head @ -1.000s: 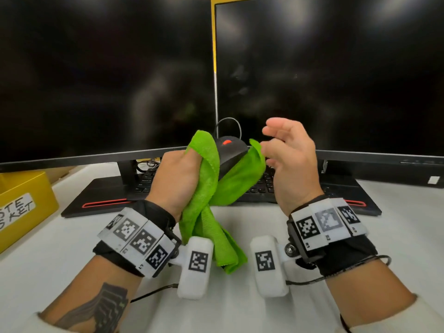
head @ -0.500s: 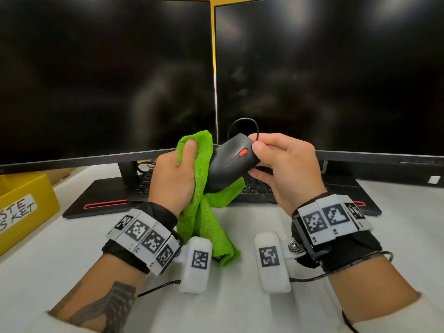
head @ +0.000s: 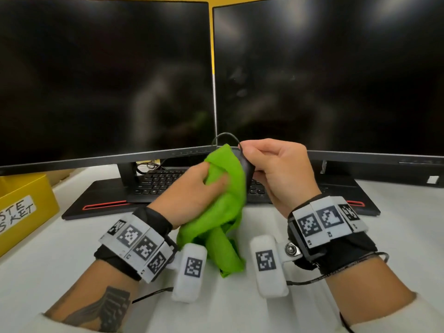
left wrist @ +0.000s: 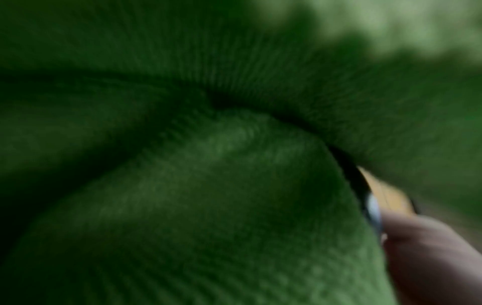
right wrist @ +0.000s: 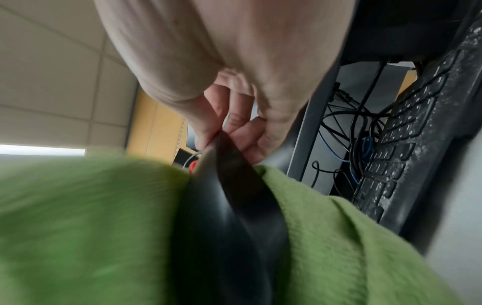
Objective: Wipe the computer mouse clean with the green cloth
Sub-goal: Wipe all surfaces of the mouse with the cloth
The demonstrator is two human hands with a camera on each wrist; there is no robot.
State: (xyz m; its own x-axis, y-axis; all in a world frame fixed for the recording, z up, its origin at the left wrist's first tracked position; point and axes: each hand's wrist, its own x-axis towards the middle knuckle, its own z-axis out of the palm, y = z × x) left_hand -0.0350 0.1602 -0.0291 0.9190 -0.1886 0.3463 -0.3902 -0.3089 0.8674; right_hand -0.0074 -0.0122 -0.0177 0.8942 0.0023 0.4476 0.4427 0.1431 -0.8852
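Green cloth [head: 225, 186] fills the middle of the head view, bunched in the left hand [head: 192, 188], whose fingers curl into its folds and press it against the black mouse [head: 246, 162]. Only a thin dark edge of the mouse shows past the cloth; it is held up off the white desk [head: 60, 260], in front of the keyboard [head: 158, 181]. The right hand [head: 276, 169] pinches the far end of the mouse between thumb and fingers, and the mouse cable [head: 224, 137] loops up just above it. A tail of cloth hangs down between the two wrists. Two dark monitors [head: 108, 80] stand side by side behind the hands, and a yellow bin [head: 28, 200] with a handwritten label sits at the left edge of the desk. From the left wrist, almost everything is blurred green cloth [left wrist: 208, 185], with a slim dark strip at the right that may be the mouse and a finger [left wrist: 430, 258] at the lower right corner. From the right wrist, the mouse [right wrist: 229, 216] runs up the middle, its tip pinched by the fingers [right wrist: 242, 132] of the right hand, with cloth [right wrist: 78, 227] wrapped against both of its sides. The keyboard [right wrist: 407, 154] and a tangle of cables [right wrist: 352, 132] lie beyond.
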